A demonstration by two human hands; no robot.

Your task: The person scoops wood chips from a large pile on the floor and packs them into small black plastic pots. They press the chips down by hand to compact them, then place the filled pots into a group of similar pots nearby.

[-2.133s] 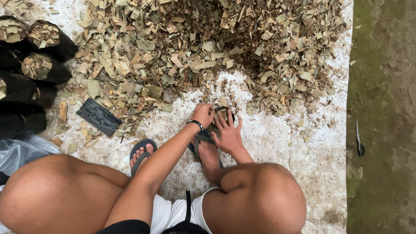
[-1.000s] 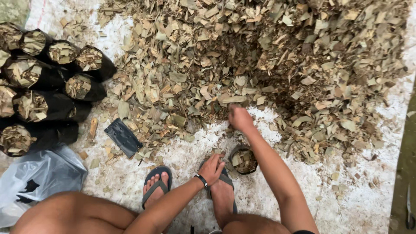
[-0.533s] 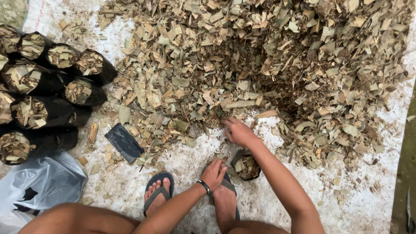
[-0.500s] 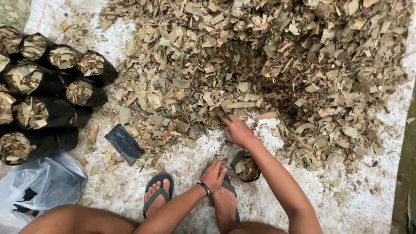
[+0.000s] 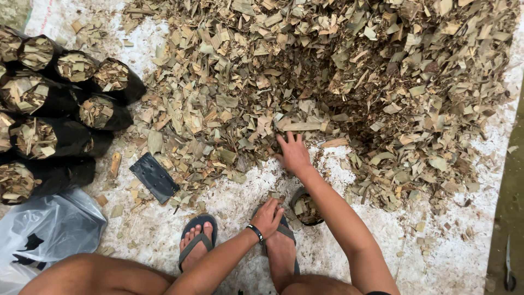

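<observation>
**Filling a small black bag from the leaf pile: where it could slip**

Landmark: the small black bag, mouth up and partly filled with chopped dry leaves, standing on the white sheet.

- Left hand lay just left of the bag, over the sandalled foot; fingers loosely curled. Whether it pinched the bag's rim could not be told; it seemed to rest beside it, holding nothing seen.
- Right hand was stretched out beyond the bag, palm down, fingers spread wide on the near edge of the leaf pile. Nothing gathered in it yet.
- Well to the left of the bag: a flat empty black bag, farther left a cluster of filled black bags, and a clear plastic sack.
- Far right of the bag: a slim tool on the dark ground, too small to identify.

Risks, as judged:
- The bag looked unsupported on its right side; soft walls could fold or tip if leaves were dropped in one-handed, spilling onto the sheet.
- An open, flat hand would scoop loosely, and light flakes could scatter short of the narrow mouth.
- Stiff leaf shards could prick bare fingers or toes
</observation>
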